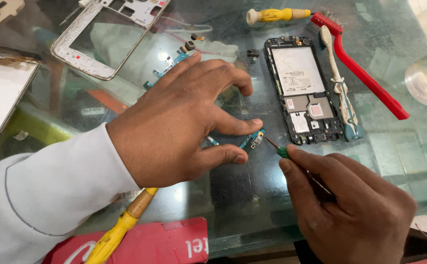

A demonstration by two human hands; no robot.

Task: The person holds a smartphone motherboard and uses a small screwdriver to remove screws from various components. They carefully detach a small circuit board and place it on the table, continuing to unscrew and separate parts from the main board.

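My left hand rests on the glass table, thumb and forefinger pinching a small blue circuit board flat against the glass. My right hand grips a thin green-handled screwdriver; its tip touches the board's metal connector. An opened black phone body lies face down just beyond the board, its battery bay and shields exposed.
A white phone frame lies at the back left, with a second blue board and small loose parts beside it. A yellow-handled tool, red wire brush and worn toothbrush lie at right. Another yellow handle crosses a red box.
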